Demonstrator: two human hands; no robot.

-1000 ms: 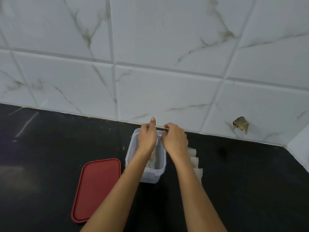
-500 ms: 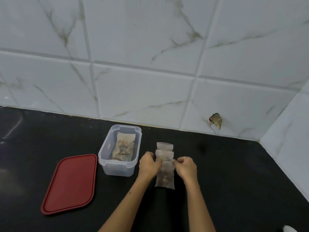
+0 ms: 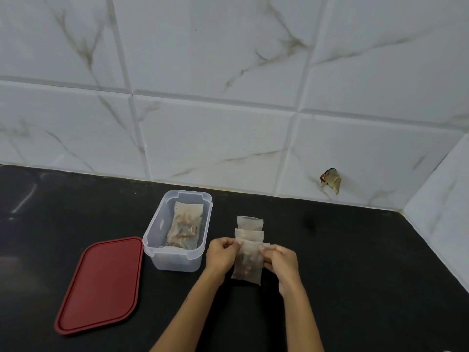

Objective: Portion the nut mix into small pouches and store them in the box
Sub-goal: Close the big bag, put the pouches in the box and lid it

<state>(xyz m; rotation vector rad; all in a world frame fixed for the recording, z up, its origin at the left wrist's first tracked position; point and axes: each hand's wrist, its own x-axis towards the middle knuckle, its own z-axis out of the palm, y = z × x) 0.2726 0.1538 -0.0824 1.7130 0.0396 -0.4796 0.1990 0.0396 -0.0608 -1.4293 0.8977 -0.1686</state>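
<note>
A clear plastic box (image 3: 157,247) stands open on the black counter with one filled pouch (image 3: 186,228) of nut mix inside. To its right a short row of translucent pouches lies overlapped; the far ones (image 3: 250,226) rest flat. The nearest pouch (image 3: 248,265), filled with nuts, is pinched at its top corners by both hands. My left hand (image 3: 220,255) grips its left corner and my right hand (image 3: 279,260) grips its right corner. The pouch's lower end rests on or just above the counter.
The box's red lid (image 3: 101,283) lies flat to the left of the box. The white marble-tiled wall (image 3: 228,135) runs along the back and turns at the right corner. A torn brown scrap (image 3: 331,180) sticks to the wall.
A second ago both hands were over the box, setting a pouch inside. They have since moved right to the pouch row and taken hold of the nearest pouch.
</note>
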